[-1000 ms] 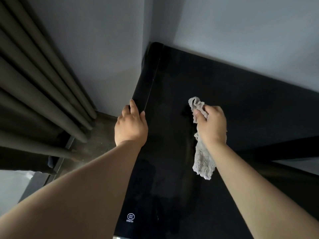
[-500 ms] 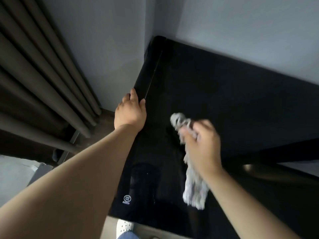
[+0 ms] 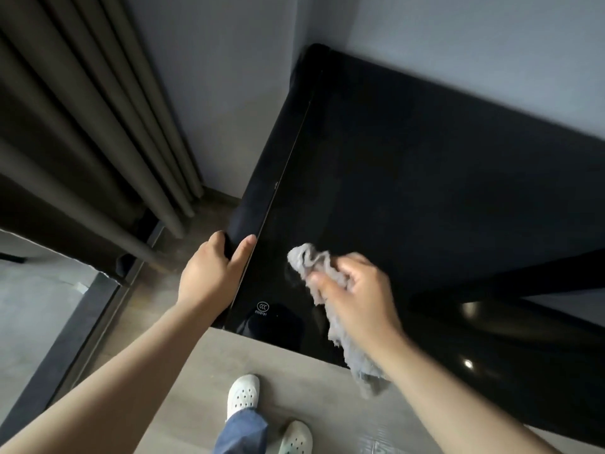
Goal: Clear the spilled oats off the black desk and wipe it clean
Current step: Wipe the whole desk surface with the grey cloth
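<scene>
Since a moment ago the right hand (image 3: 357, 299) has dragged the grey cloth (image 3: 314, 267) down from the middle of the glass toward the lower left corner of the black desk (image 3: 425, 165), and the view has tipped so that the floor (image 3: 262, 358) and a pair of white shoes (image 3: 244, 396) now show at the bottom of the frame. The left hand (image 3: 212, 273) has slid along the desk's left edge with it.

That right hand is clenched around the bunched cloth, the wad pressed to the desktop ahead of the knuckles, while a loose tail hangs back under the wrist and over the near edge. It is blurred, so I take it to be mid-stroke. The left hand is clamped over the left rim, thumb on top and fingers wrapped underneath, likely to steady the person leaning in and to keep the desk from shifting under the rubbing.

I can make out no oats anywhere on the glossy top, only reflections and a small white mark printed near the corner. The clearing looks done and this seems to be the final wiping, working outward to the corner so any last dust would go off the edge. The curtain (image 3: 82, 126) hangs at the upper left, well apart.
</scene>
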Demonstrator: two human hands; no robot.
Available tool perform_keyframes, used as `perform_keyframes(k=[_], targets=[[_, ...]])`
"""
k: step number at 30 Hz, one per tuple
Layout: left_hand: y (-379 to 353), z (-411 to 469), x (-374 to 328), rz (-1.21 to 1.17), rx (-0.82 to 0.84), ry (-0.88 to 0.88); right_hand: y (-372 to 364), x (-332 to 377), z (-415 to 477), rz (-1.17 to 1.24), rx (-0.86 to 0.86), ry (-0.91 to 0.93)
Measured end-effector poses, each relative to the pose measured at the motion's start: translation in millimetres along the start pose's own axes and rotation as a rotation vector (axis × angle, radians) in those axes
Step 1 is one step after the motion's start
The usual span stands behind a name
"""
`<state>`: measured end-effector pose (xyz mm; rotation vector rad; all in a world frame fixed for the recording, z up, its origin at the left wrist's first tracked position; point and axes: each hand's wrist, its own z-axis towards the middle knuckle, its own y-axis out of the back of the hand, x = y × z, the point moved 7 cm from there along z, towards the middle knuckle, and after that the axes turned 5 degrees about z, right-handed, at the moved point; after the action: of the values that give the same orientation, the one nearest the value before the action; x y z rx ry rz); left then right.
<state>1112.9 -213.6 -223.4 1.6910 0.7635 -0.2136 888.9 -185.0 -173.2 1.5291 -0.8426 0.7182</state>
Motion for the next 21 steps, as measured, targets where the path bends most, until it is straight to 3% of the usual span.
perform_keyframes(k=[4,8,10,14,18,21], targets=[[7,2,1,-0.005,-0.036,-0.007,65,2,55,-0.107,-0.336,-0.037],[8,-1,6,-0.024,-0.082,-0.011,51,-20,80,-0.333,-0.429,-0.120],[6,-3,5,-0.030,-0.076,-0.012,24,-17,50,-0.426,-0.426,-0.024],[-1,-7,9,-0.031,-0.052,0.003,-12,-17,-28,-0.356,-0.271,0.118],[2,-13,12,-0.024,-0.046,0.002,-22,-8,-80,-0.131,-0.082,0.050],[3,-16,6,-0.044,-0.034,-0.001,16,-1,-60,-0.079,-0.227,0.015]])
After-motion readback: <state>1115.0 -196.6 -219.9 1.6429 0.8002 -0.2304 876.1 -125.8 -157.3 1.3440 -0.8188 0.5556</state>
